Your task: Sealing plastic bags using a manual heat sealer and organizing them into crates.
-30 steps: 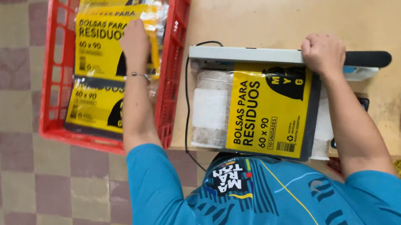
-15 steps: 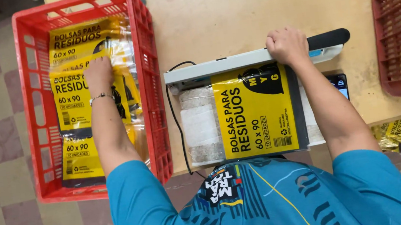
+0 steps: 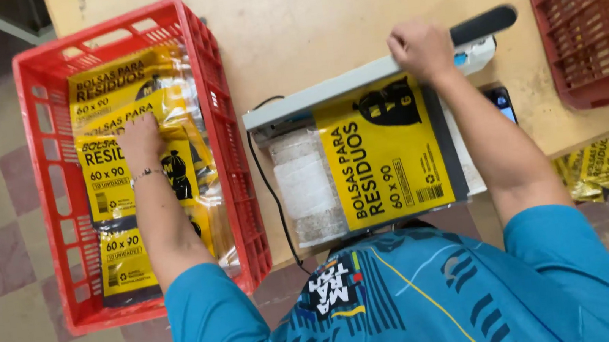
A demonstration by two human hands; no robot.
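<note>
The right hand [image 3: 420, 49] pressed closed on the grey sealer bar [image 3: 356, 85] across the yellow plastic packet [image 3: 387, 154] — packet's length toward the body; the left hand [image 3: 139, 140] lay flat, fingers apart, on crate packets [image 3: 110, 178].

My left arm stretches forward to the left of the sealing machine [image 3: 363, 149], forearm bare below a blue sleeve, a thin bracelet at the wrist. My left hand [image 3: 139, 140] lies palm down, fingers bent and pressing flat. My right arm reaches forward over the machine's right side, elbow slightly bent. My right hand [image 3: 420, 49] is curled, knuckles up, clamped over the machine's bar at its far edge.
</note>
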